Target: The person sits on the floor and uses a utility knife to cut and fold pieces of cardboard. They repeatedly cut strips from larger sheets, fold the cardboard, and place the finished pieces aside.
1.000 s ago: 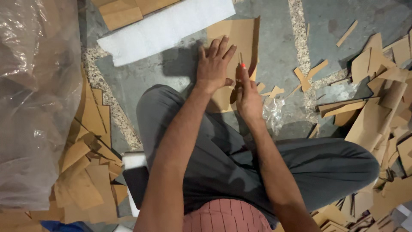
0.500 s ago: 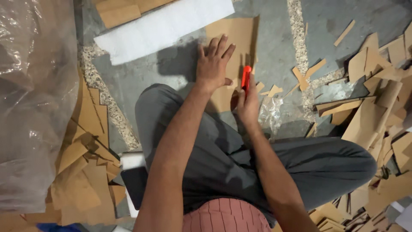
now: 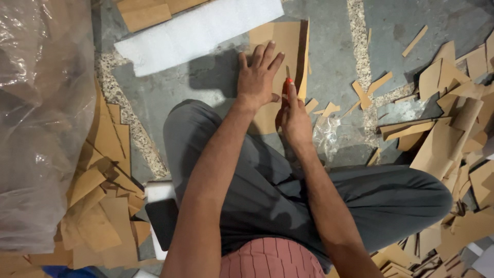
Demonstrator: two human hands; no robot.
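A brown cardboard sheet (image 3: pixel 288 41) lies flat on the grey floor in front of my crossed legs. My left hand (image 3: pixel 259 77) presses on it, fingers spread. My right hand (image 3: pixel 294 118) grips a red-handled utility knife (image 3: pixel 288 82), its blade tip touching the sheet just right of my left hand. A narrow strip along the sheet's right edge (image 3: pixel 305 56) is lifted up.
A white foam sheet (image 3: pixel 200 31) lies at the back. Cardboard offcuts are heaped at the right (image 3: pixel 453 113) and left (image 3: pixel 98 206). A large clear plastic bag (image 3: pixel 36 113) fills the left side. A dark phone (image 3: pixel 162 221) lies by my left knee.
My right hand has pushed the knife forward along the sheet, then drawn it a little back toward me. My left hand stays pressed on the cardboard.
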